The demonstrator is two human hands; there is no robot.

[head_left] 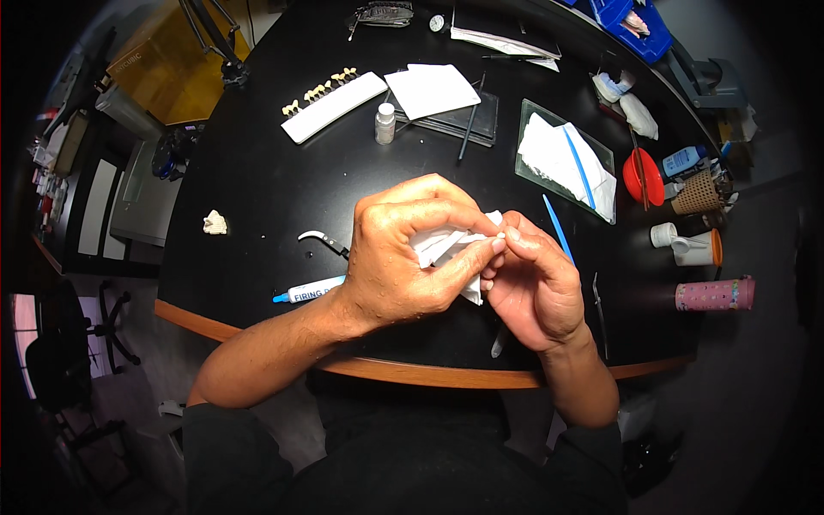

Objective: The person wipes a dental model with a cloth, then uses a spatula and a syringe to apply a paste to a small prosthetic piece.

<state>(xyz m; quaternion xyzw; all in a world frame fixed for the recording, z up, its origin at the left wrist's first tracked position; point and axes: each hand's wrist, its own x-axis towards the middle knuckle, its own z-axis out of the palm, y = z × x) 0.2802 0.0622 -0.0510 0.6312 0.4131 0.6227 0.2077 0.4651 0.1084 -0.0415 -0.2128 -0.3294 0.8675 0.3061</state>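
Observation:
My left hand (pixel 390 249) is closed around a folded white tissue (pixel 438 244) in front of me, above the near part of the black table. Its thumb and forefinger meet the fingertips of my right hand (pixel 542 279). That hand is closed in a pinch, palm turned up. Between the fingertips of both hands sits a tiny whitish piece (pixel 501 233), too small to name. Water drops show on my left hand. Beside my left wrist lies a white syringe with a blue tip (pixel 311 292), and behind it curved-tip tweezers (pixel 324 241), partly covered by the hand.
Across the black table (pixel 257 184) stand a strip of tooth-shaped shade samples (pixel 335 106), a small glass bottle (pixel 384 124) and a glass plate with white tissue (pixel 566 159). A blue-handled tool (pixel 558 227) lies beyond my right hand. On the right are a red bowl (pixel 644 177) and a pink cup (pixel 714 294).

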